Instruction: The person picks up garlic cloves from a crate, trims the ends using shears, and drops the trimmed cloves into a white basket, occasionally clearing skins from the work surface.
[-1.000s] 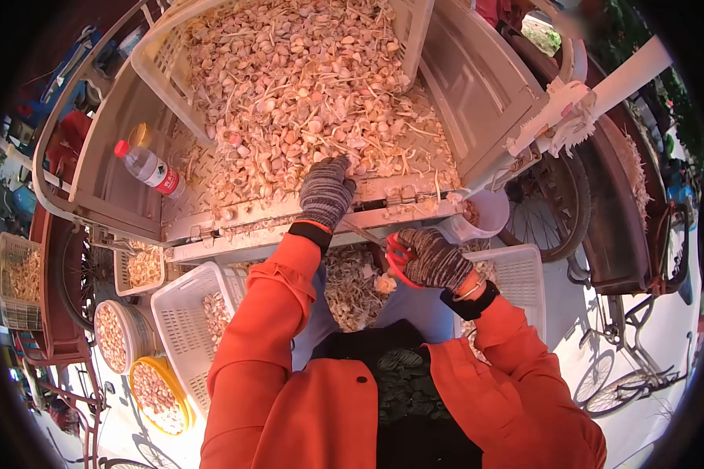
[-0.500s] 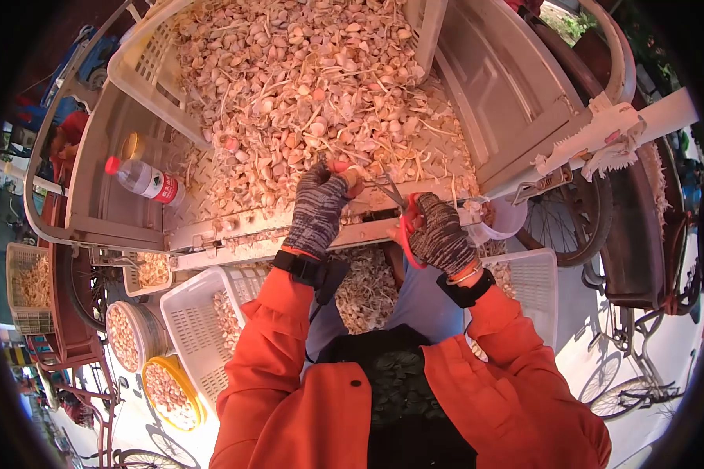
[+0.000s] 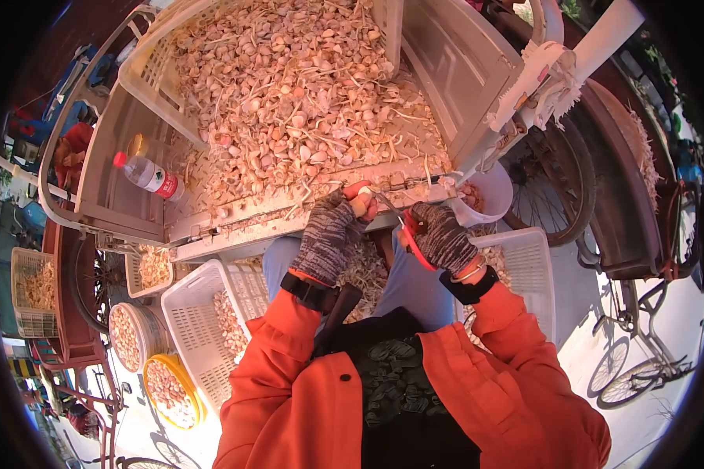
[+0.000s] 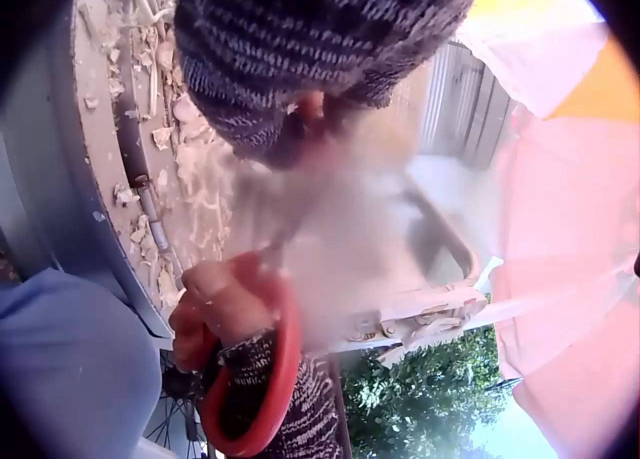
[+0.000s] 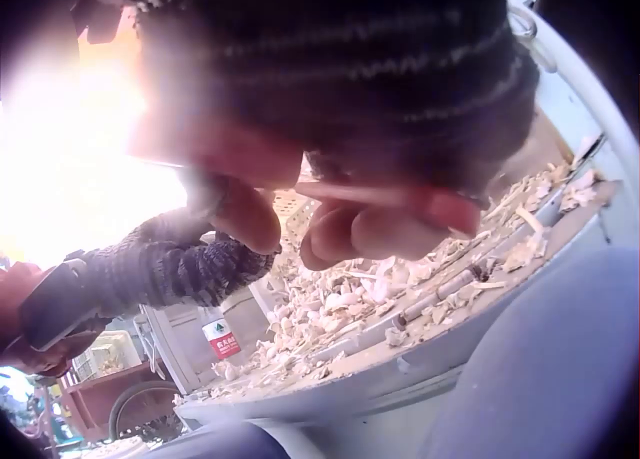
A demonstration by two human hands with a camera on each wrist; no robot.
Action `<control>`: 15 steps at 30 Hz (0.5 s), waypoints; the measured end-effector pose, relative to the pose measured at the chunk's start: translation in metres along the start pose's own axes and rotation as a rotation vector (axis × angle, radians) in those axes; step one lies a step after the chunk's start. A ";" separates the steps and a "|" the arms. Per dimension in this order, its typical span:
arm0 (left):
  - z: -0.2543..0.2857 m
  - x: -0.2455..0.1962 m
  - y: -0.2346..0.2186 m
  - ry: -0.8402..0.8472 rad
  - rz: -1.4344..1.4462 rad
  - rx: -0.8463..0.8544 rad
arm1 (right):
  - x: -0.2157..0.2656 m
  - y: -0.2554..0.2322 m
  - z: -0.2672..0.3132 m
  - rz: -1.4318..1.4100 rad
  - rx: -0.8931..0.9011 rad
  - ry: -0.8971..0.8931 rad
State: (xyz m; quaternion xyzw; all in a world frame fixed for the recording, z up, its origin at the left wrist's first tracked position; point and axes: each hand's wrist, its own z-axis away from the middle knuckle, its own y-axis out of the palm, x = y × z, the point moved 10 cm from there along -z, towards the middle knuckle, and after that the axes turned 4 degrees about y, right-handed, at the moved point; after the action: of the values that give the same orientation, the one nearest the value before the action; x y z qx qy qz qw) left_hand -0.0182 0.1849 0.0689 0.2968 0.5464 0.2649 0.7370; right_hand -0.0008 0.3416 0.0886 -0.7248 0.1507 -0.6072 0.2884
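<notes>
Both hands wear grey knitted gloves with bare fingertips. In the head view the left hand [image 3: 326, 237] pinches a pale garlic piece [image 3: 362, 202] at the near edge of the cart bed. Just to its right, the right hand [image 3: 444, 238] grips red-handled scissors [image 3: 416, 244], their blades pointing at the left hand's fingertips. The left wrist view shows the red handle loop [image 4: 285, 364] around the right hand's fingers; the blades there are blurred. Beyond the hands lies a large heap of garlic cloves [image 3: 289, 102] with loose stems and skins.
A red-capped bottle [image 3: 150, 177] lies at the bed's left. Below the bed are a white crate [image 3: 199, 313], a yellow-rimmed bucket [image 3: 197, 400] and, at right, a white bucket [image 3: 499, 191] and another crate [image 3: 533, 273]. Bicycle wheels and carts stand around.
The left hand has come back from the heap with a garlic piece, then down toward the body. The right hand has risen, bringing the scissors beside the left fingertips.
</notes>
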 end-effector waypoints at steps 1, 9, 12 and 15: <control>0.002 0.005 0.007 -0.006 -0.026 0.060 | -0.005 0.002 0.007 0.001 -0.004 0.007; -0.001 0.040 -0.008 -0.206 0.499 0.056 | -0.014 0.064 0.044 -1.244 0.470 0.482; -0.014 0.011 -0.035 -0.101 0.379 -0.034 | -0.033 0.016 0.000 -1.414 0.005 0.386; -0.053 -0.028 -0.058 0.110 -0.526 -0.090 | -0.045 0.005 -0.037 -0.766 -0.037 0.276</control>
State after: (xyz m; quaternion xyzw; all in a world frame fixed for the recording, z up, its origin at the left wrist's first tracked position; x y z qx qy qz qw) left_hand -0.0730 0.1331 0.0333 0.0969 0.6316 0.1040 0.7621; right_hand -0.0457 0.3546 0.0538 -0.6452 -0.0819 -0.7596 0.0050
